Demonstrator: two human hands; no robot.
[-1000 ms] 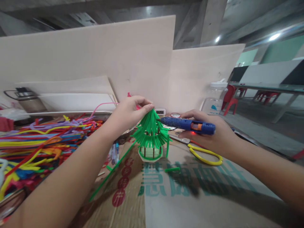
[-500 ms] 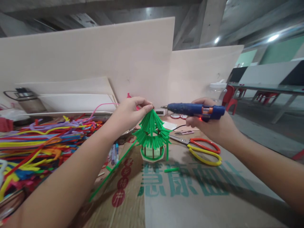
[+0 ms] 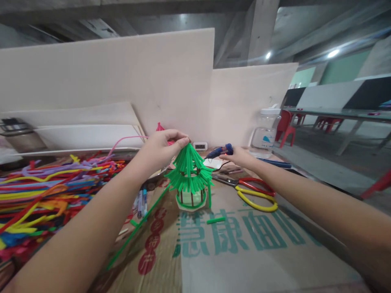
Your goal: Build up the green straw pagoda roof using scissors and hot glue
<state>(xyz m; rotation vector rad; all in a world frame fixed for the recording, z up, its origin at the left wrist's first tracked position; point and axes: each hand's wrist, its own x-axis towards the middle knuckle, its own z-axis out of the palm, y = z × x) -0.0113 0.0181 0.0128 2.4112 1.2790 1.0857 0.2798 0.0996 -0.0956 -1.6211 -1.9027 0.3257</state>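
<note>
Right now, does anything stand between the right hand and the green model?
Nothing visible blocks it, though the blue glue gun in the right hand juts into the gap toward the green model. The scissors lie flat, nearer the camera.

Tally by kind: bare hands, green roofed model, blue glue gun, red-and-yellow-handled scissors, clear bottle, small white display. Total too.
Left hand and right hand: 2
Green roofed model: 1
Blue glue gun: 1
Red-and-yellow-handled scissors: 1
Clear bottle: 1
Small white display: 1
Total: 7
</note>
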